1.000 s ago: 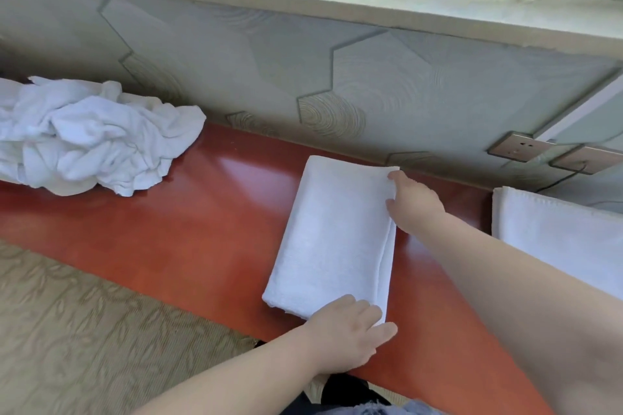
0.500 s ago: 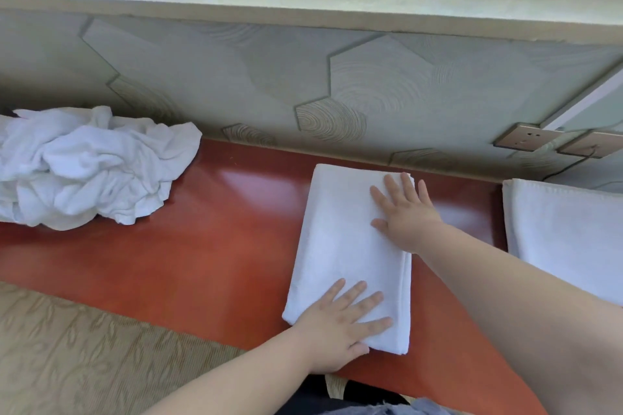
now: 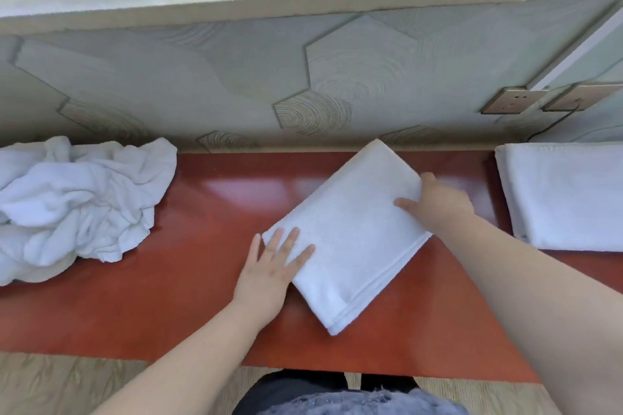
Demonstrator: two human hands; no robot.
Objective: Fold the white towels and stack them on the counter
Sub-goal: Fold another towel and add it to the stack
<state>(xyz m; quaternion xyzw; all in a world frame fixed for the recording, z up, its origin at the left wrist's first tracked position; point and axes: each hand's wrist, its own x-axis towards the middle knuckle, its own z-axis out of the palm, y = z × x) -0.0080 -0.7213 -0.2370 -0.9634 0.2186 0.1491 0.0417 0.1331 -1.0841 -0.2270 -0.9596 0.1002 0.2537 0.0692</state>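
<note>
At folded towel (image 3: 354,232) edge, right hand (image 3: 438,209) fingers hidden; stack (image 3: 566,199) cropped.

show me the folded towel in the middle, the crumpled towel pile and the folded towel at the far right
middle folded towel (image 3: 347,232): head view, middle of its top face
crumpled towel pile (image 3: 77,205): head view, centre of the heap
far right folded towel (image 3: 566,195): head view, its flat top surface

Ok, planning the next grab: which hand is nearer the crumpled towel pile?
Left. The left hand lies flat on the folded towel, right of the crumpled towel pile; the right hand grips that towel's far edge, farther right.
</note>
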